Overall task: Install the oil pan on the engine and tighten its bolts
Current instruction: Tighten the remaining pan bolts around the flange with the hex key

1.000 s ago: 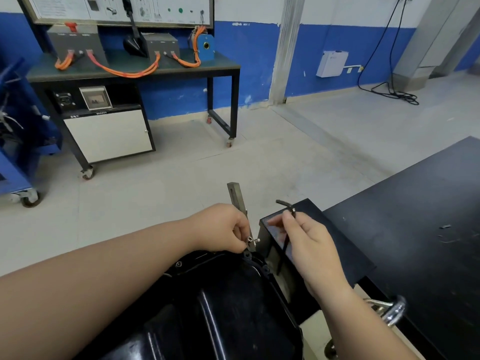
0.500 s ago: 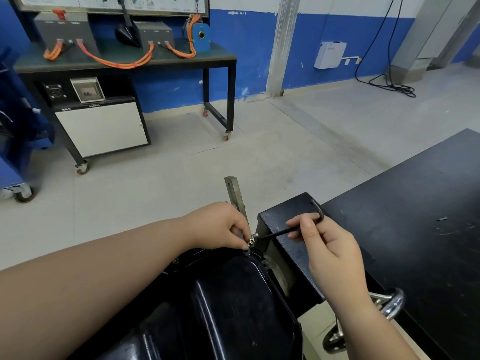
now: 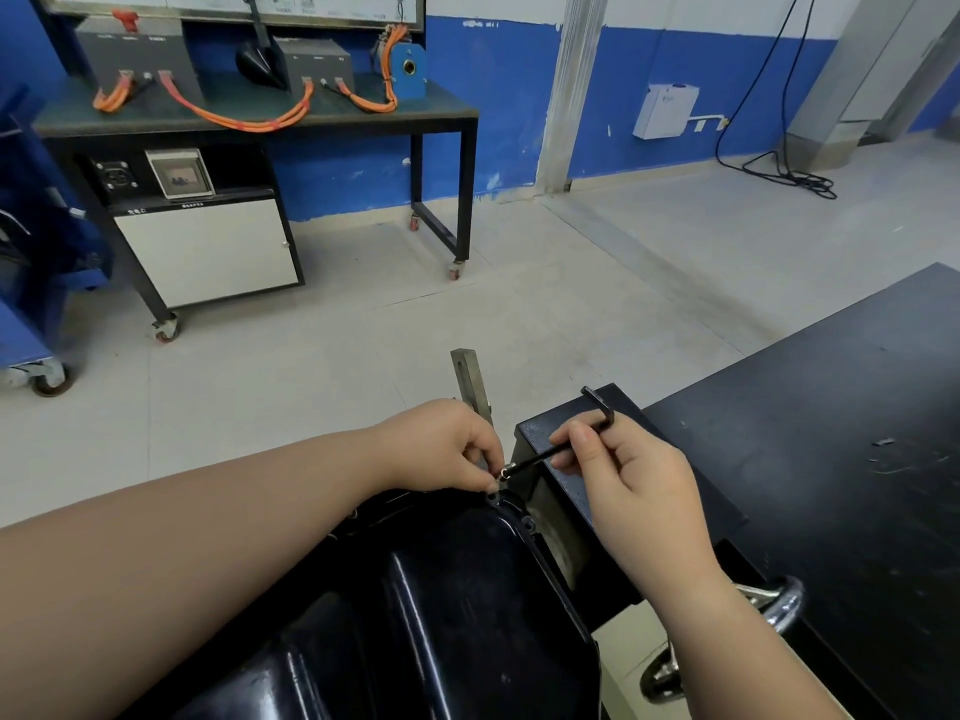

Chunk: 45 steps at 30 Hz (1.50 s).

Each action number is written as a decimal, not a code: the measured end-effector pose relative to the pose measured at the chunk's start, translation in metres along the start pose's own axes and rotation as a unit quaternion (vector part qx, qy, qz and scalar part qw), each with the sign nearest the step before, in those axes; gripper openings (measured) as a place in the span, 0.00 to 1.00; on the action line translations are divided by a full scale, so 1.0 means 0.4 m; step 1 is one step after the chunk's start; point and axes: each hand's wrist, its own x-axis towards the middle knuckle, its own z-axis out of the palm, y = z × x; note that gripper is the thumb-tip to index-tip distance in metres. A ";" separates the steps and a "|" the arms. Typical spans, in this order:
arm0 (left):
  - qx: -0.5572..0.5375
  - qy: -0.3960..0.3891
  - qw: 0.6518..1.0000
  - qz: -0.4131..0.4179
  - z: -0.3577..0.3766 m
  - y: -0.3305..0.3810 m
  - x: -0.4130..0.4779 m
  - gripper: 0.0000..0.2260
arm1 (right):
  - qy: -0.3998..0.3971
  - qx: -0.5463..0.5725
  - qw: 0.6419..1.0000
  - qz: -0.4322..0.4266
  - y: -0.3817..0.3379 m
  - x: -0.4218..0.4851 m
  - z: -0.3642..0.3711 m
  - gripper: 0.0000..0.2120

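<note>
A: Two hands meet at the far corner of the black oil pan (image 3: 441,605), beside the bench (image 3: 831,433).
B: Grips?
A: Left hand (image 3: 447,449) pinches a small bolt (image 3: 506,469) just over the flange. Right hand (image 3: 623,475) pinches the hex key (image 3: 537,457), whose tip touches the bolt head.

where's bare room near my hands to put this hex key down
The black bench top right of the right hand is bare up to the small scraps farther right. Crowded: the oil pan corner, where the left hand pinches a bolt at the hex key tip.
</note>
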 end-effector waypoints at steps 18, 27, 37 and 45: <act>0.038 -0.015 0.999 0.015 -0.001 0.010 -0.002 0.05 | -0.004 -0.053 0.998 -0.033 -0.001 -0.004 0.006 0.11; 0.117 -0.015 0.992 0.034 -0.005 0.011 -0.010 0.06 | -0.032 -0.074 0.995 -0.051 -0.016 -0.008 0.010 0.07; 0.143 -0.007 0.989 0.038 -0.004 0.014 -0.010 0.05 | -0.077 -0.002 0.997 -0.023 -0.034 -0.004 0.013 0.17; 0.108 -0.023 0.993 0.042 0.000 0.010 -0.009 0.04 | -0.046 0.008 0.998 -0.039 -0.031 -0.008 0.021 0.12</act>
